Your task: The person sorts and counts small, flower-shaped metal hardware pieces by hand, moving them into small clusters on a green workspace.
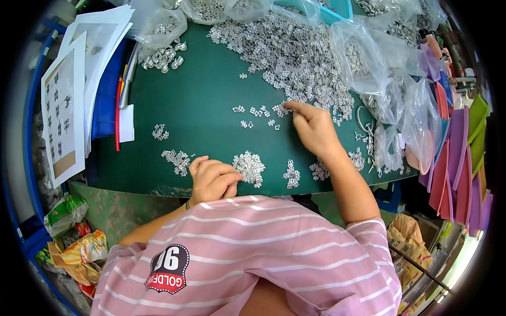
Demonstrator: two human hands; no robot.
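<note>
My right hand [314, 127] reaches over the table with its index finger stretched out and the other fingers folded under. Its fingertip touches a small cluster of silver metal pieces [279, 110], with a few loose pieces [256, 111] to the left. By the near edge, my left hand [215, 178] is curled, and whatever its fingers may hold is hidden. It lies between a round pile of small pieces [249, 168] on its right and a looser pile [177, 161] on its left. A big heap of similar pieces [295, 52] spreads across the back.
More small piles, such as one [291, 174] near the front edge, dot the green table [200, 95]. Clear plastic bags [363, 52] of metal parts line the back and right. Printed sheets [66, 105] and a red pen-like stick [118, 113] are at left; coloured strips [458, 168] hang at right.
</note>
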